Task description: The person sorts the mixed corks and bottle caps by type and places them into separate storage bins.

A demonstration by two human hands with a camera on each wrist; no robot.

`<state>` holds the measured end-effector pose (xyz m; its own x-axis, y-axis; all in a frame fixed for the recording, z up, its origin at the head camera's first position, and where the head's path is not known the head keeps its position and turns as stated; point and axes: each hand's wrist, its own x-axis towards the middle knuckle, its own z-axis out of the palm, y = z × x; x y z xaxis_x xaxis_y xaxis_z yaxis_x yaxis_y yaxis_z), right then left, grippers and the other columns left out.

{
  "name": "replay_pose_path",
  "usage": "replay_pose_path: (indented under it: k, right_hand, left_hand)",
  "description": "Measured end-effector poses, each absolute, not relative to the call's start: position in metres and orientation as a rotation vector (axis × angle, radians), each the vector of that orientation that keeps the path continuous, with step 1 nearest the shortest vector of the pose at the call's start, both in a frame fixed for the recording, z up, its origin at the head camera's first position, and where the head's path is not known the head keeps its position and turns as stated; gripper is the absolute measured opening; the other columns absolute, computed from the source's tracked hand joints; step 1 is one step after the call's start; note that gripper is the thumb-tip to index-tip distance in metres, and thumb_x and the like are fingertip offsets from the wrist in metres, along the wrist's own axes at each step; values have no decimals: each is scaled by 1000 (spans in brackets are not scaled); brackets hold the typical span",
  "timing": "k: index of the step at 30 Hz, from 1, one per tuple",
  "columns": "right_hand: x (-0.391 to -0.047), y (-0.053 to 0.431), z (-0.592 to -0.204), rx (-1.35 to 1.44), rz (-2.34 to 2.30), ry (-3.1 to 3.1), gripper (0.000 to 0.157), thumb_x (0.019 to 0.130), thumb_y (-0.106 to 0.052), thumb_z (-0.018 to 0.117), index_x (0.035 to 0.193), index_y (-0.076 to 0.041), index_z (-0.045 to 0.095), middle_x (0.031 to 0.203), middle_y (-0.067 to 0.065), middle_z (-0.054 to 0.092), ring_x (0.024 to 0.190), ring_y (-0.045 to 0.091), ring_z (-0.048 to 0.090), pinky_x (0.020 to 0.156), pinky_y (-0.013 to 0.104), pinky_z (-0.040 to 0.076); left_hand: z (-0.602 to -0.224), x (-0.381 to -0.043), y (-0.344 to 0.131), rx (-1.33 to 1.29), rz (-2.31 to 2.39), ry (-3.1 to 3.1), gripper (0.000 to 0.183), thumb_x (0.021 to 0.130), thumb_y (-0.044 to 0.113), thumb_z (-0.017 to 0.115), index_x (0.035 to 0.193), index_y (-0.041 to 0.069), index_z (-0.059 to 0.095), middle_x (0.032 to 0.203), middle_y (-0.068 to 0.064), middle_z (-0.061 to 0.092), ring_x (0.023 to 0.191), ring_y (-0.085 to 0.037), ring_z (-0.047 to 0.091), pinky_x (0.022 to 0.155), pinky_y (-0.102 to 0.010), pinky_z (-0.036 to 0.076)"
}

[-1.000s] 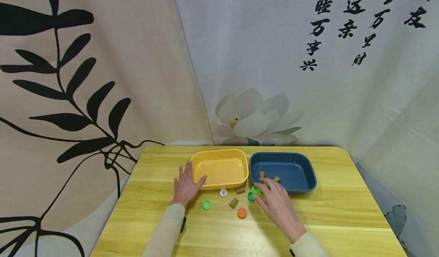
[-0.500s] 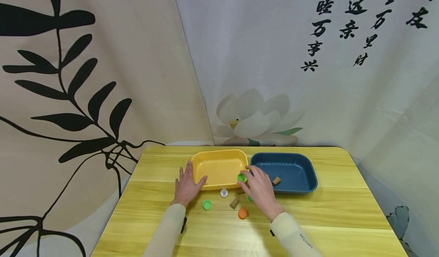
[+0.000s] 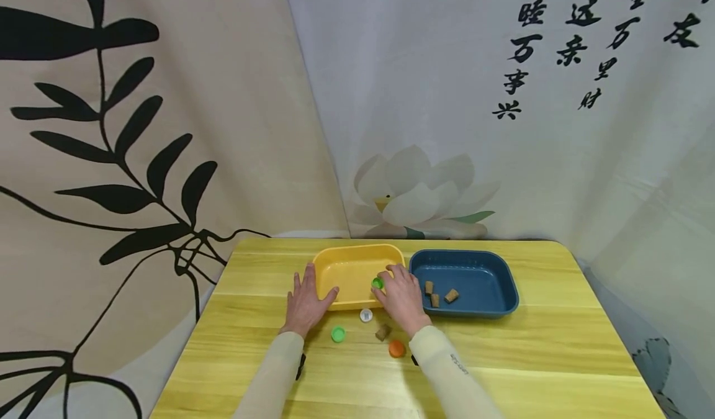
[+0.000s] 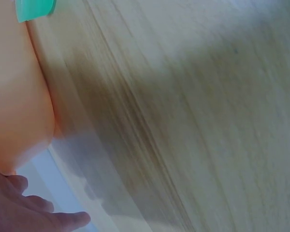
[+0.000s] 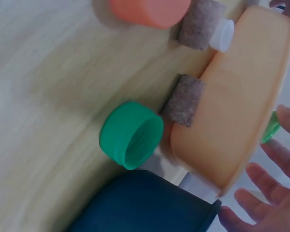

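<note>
My right hand (image 3: 403, 298) pinches a bright green bottle cap (image 3: 377, 283) between thumb and fingers, above the right part of the yellow tray (image 3: 343, 276). In the right wrist view that cap (image 5: 271, 126) shows beyond the tray's rim. My left hand (image 3: 304, 304) rests at the yellow tray's left side, fingers spread, thumb on the front rim. On the table before the trays lie a white cap (image 3: 365, 315), a light green cap (image 3: 337, 334), an orange cap (image 3: 397, 348) and a cork (image 3: 383, 332).
To the right stands a blue tray (image 3: 475, 276) with three corks (image 3: 434, 300) at its left end. The right wrist view shows a dark green cap (image 5: 130, 135) and another cork (image 5: 185, 99) on the table, hidden behind my right hand in the head view.
My right hand has picked up the bright green cap near the blue tray's front left corner and carried it left over the yellow tray. The left hand stays put.
</note>
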<state>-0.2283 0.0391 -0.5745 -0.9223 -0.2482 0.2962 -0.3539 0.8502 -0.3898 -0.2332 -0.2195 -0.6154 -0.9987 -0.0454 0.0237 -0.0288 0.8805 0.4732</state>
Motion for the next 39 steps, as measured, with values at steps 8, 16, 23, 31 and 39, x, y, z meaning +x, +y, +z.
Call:
replay_pose_path:
  k: [8, 16, 23, 31, 39]
  right_hand:
    - [-231, 46, -575, 413, 644, -2847, 43, 98, -42, 72, 128, -11, 71, 145, 16, 58, 144, 41, 42, 108, 63, 41]
    - [-207, 58, -574, 462, 721, -2681, 50, 99, -40, 70, 137, -9, 65, 152, 18, 52, 147, 43, 39, 111, 65, 38]
    - [-173, 71, -576, 553, 699, -2611, 56, 95, -38, 76, 141, -9, 61, 150, 17, 54, 142, 42, 45, 107, 66, 42]
    - [-142, 79, -582, 660, 718, -2696, 59, 93, -40, 78, 141, -12, 62, 148, 11, 57, 134, 34, 55, 102, 60, 49]
    - [-118, 88, -596, 776, 588, -2734, 65, 89, -48, 79, 141, -12, 64, 150, 13, 55, 129, 36, 59, 97, 57, 53]
  left_hand:
    - [-615, -236, -215, 45, -775, -3042, 104, 97, 69, 53, 167, 8, 6, 173, -12, 10, 157, -44, 6, 116, -75, 19]
    - [-613, -234, -220, 40, -749, -3043, 104, 97, 68, 52, 167, 7, 5, 173, -13, 12, 156, -46, 8, 115, -75, 20]
    - [-615, -233, -222, 21, -784, -3014, 104, 97, 69, 52, 167, 7, 6, 173, -14, 13, 157, -46, 6, 115, -76, 18]
    - [-619, -234, -223, 18, -765, -3009, 104, 97, 71, 50, 167, 8, 6, 173, -14, 11, 156, -47, 7, 114, -77, 19]
    - [-616, -230, -220, 21, -797, -3016, 103, 97, 69, 52, 167, 6, 8, 173, -15, 12, 156, -47, 7, 115, -76, 18]
